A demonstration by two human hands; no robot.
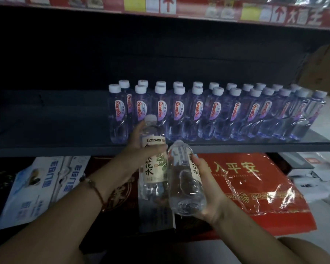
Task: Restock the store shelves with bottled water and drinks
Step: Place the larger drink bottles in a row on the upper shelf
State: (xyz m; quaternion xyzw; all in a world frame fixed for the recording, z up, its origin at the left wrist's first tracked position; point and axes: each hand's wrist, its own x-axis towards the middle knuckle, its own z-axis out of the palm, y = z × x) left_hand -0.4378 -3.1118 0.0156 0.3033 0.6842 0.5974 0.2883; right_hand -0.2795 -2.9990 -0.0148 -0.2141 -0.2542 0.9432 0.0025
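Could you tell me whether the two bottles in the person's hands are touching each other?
Cannot tell: in the head view the left-hand bottle and right-hand bottle overlap, showing neither contact nor gap.

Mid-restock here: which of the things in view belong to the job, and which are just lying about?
Job:
- left hand gripping upright bottle
- right hand gripping tilted bottle
- Ganten bottles in rows
- shelf

Lying about:
- red bag
- blue-white cartons
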